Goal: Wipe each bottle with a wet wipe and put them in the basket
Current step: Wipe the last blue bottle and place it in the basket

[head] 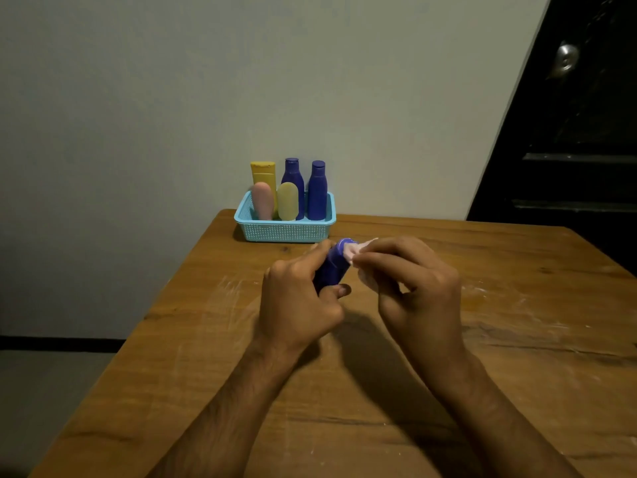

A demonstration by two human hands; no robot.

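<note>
My left hand (300,298) grips a small blue bottle (332,265) above the wooden table, its cap pointing away from me. My right hand (413,288) pinches a crumpled white wet wipe (355,253) against the bottle's cap end. A light blue mesh basket (286,231) stands at the table's far edge by the wall. Upright inside it are a yellow tube (263,175), two tall blue bottles (317,191), a pink bottle (262,201) and a pale yellow bottle (287,201).
The wooden table (482,374) has pale smears on its surface. A plain wall rises behind the basket. A dark door with a metal knob (567,58) fills the right. The table's left edge drops to the floor.
</note>
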